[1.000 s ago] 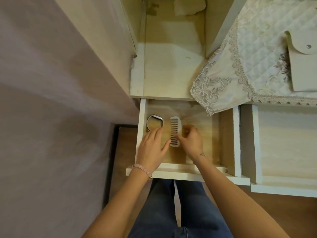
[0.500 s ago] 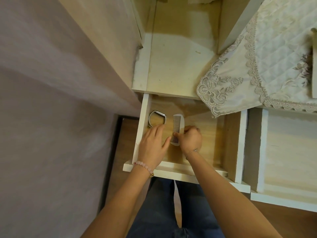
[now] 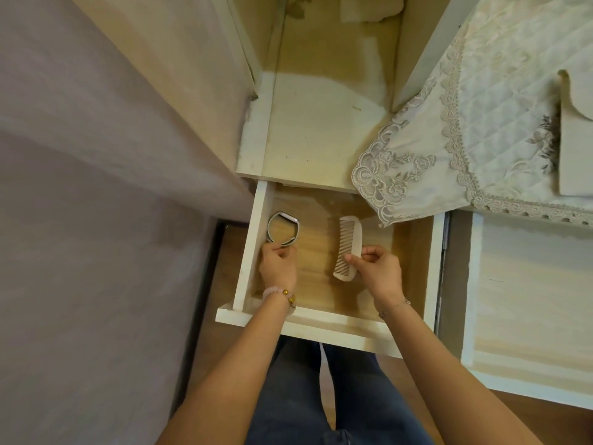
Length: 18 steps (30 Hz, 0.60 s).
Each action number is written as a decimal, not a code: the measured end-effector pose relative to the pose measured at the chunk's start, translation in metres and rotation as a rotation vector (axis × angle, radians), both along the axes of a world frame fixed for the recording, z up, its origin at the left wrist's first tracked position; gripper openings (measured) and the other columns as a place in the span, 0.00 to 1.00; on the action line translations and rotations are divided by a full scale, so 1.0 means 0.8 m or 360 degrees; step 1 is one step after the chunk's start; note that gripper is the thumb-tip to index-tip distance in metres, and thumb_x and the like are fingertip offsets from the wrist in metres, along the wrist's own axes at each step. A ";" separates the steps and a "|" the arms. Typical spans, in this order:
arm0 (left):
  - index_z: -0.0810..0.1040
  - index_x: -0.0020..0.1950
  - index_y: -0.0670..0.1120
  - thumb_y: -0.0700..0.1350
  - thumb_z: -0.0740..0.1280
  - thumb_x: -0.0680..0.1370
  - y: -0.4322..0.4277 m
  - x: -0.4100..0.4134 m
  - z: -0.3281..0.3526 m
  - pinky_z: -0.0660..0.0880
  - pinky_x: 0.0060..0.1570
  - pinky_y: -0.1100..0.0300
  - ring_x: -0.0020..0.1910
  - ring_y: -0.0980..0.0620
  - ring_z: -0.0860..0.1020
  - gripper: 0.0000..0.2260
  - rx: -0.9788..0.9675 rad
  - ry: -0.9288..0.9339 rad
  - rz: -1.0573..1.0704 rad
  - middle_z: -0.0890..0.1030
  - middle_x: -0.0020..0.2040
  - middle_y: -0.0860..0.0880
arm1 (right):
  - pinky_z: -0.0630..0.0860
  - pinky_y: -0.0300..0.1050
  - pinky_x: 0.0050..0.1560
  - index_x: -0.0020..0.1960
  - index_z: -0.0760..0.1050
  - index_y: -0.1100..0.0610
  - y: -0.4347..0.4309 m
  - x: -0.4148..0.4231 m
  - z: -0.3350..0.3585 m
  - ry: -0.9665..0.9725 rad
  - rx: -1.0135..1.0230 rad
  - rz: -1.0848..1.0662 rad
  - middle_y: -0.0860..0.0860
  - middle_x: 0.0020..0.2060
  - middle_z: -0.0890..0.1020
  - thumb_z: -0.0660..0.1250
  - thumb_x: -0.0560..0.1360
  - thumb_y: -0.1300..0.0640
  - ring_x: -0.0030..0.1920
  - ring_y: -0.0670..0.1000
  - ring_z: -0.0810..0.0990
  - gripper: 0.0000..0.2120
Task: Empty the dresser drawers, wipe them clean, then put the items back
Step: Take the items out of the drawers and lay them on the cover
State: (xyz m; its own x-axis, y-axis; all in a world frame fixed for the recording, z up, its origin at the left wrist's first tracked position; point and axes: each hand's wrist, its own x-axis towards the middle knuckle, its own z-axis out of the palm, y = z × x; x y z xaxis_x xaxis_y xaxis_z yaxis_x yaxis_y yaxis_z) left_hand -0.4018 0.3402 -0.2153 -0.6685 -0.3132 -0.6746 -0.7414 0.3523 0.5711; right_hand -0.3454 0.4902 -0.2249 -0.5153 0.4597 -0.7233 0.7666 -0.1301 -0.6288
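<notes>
A white dresser drawer (image 3: pixel 337 330) stands pulled out below me, its wooden floor bare apart from two items. A white comb (image 3: pixel 348 244) lies lengthwise near the middle, and my right hand (image 3: pixel 378 273) pinches its near end between thumb and fingers. At the drawer's left wall rests a silver-grey watch band (image 3: pixel 284 229), curled into a loop. My left hand (image 3: pixel 277 268) has its fingertips closed on the near edge of that loop.
A second drawer (image 3: pixel 526 303) is open to the right. A quilted lace-edged cloth (image 3: pixel 475 123) hangs over the dresser top above the comb. A white rag (image 3: pixel 372 8) lies at the back of the open shelf. A wall and the floor gap sit left.
My hands have parted: the left one went left onto the watch band, the right one carried the comb to the right, away from the band.
</notes>
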 end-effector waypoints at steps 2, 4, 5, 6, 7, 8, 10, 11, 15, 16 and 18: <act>0.74 0.55 0.40 0.46 0.67 0.76 0.006 -0.006 -0.008 0.69 0.42 0.60 0.44 0.50 0.75 0.13 -0.0053 -0.0015 0.0145 0.80 0.50 0.45 | 0.81 0.48 0.47 0.44 0.74 0.55 0.004 0.005 0.005 0.0022 -0.0011 0.0022 0.53 0.44 0.83 0.75 0.67 0.57 0.45 0.51 0.83 0.11; 0.76 0.54 0.38 0.48 0.67 0.76 0.014 -0.011 -0.014 0.68 0.41 0.60 0.42 0.49 0.74 0.14 -0.0100 -0.0046 0.0277 0.80 0.50 0.43 | 0.81 0.48 0.47 0.45 0.75 0.55 0.007 0.008 0.008 0.0037 -0.0017 0.0050 0.53 0.44 0.83 0.75 0.67 0.57 0.45 0.51 0.83 0.11; 0.76 0.54 0.37 0.48 0.67 0.77 0.018 -0.013 -0.015 0.67 0.41 0.59 0.42 0.49 0.74 0.14 -0.0101 -0.0063 0.0356 0.80 0.49 0.42 | 0.81 0.48 0.47 0.45 0.75 0.55 0.007 0.009 0.009 0.0040 -0.0022 0.0063 0.53 0.44 0.82 0.75 0.67 0.57 0.46 0.50 0.83 0.11; 0.76 0.54 0.37 0.48 0.67 0.77 0.021 -0.015 -0.017 0.68 0.40 0.59 0.43 0.48 0.75 0.15 -0.0096 -0.0079 0.0437 0.80 0.48 0.43 | 0.81 0.48 0.47 0.45 0.75 0.55 0.008 0.010 0.010 0.0045 -0.0023 0.0081 0.53 0.44 0.82 0.75 0.67 0.57 0.46 0.50 0.83 0.11; 0.76 0.54 0.37 0.49 0.67 0.77 0.025 -0.017 -0.019 0.68 0.41 0.59 0.45 0.47 0.76 0.16 -0.0094 -0.0093 0.0505 0.80 0.48 0.43 | 0.81 0.48 0.47 0.45 0.75 0.55 0.008 0.010 0.012 0.0052 -0.0024 0.0102 0.52 0.44 0.82 0.75 0.67 0.57 0.46 0.50 0.82 0.11; 0.76 0.54 0.36 0.50 0.67 0.77 0.027 -0.018 -0.021 0.68 0.42 0.58 0.47 0.45 0.77 0.16 -0.0093 -0.0103 0.0567 0.80 0.49 0.43 | 0.81 0.47 0.47 0.45 0.75 0.55 0.009 0.010 0.013 0.0064 -0.0021 0.0120 0.52 0.44 0.82 0.75 0.67 0.57 0.46 0.50 0.82 0.11; 0.76 0.55 0.36 0.51 0.66 0.77 0.032 -0.022 -0.024 0.68 0.43 0.57 0.52 0.42 0.78 0.18 -0.0096 -0.0118 0.0686 0.80 0.52 0.41 | 0.81 0.46 0.47 0.44 0.75 0.55 0.011 0.009 0.015 0.0082 -0.0011 0.0149 0.52 0.43 0.82 0.75 0.67 0.57 0.46 0.49 0.82 0.10; 0.76 0.56 0.36 0.51 0.67 0.76 0.034 -0.023 -0.026 0.69 0.44 0.57 0.53 0.41 0.77 0.19 -0.0101 -0.0130 0.0741 0.80 0.52 0.40 | 0.81 0.45 0.46 0.44 0.75 0.55 0.012 0.009 0.016 0.0089 -0.0010 0.0158 0.52 0.42 0.82 0.75 0.67 0.58 0.46 0.49 0.82 0.10; 0.79 0.51 0.37 0.51 0.67 0.76 0.034 -0.021 -0.033 0.72 0.42 0.57 0.49 0.42 0.80 0.17 -0.0131 -0.0134 0.0733 0.82 0.47 0.40 | 0.80 0.43 0.46 0.45 0.75 0.56 0.018 0.009 0.017 0.0105 -0.0028 0.0184 0.52 0.42 0.81 0.74 0.68 0.58 0.46 0.49 0.82 0.10; 0.79 0.47 0.38 0.51 0.68 0.75 0.033 -0.020 -0.036 0.74 0.42 0.56 0.47 0.41 0.81 0.15 -0.0139 -0.0126 0.0715 0.83 0.45 0.40 | 0.80 0.44 0.46 0.46 0.75 0.57 0.020 0.009 0.017 0.0105 -0.0034 0.0184 0.52 0.42 0.81 0.74 0.68 0.58 0.46 0.49 0.82 0.10; 0.77 0.37 0.43 0.48 0.70 0.73 0.032 -0.017 -0.040 0.78 0.46 0.51 0.44 0.41 0.81 0.10 -0.0117 -0.0105 0.0731 0.83 0.41 0.40 | 0.80 0.44 0.47 0.46 0.76 0.57 0.023 0.010 0.017 0.0108 -0.0037 0.0180 0.52 0.42 0.81 0.75 0.68 0.58 0.46 0.49 0.82 0.10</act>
State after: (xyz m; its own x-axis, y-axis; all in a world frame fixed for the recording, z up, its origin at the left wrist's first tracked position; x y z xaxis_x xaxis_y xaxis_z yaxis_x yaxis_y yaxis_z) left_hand -0.4153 0.3662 -0.2473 -0.4059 -0.6152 -0.6759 -0.8638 0.0167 0.5036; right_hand -0.3377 0.5086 -0.2110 -0.6110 0.3794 -0.6948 0.7329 -0.0606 -0.6776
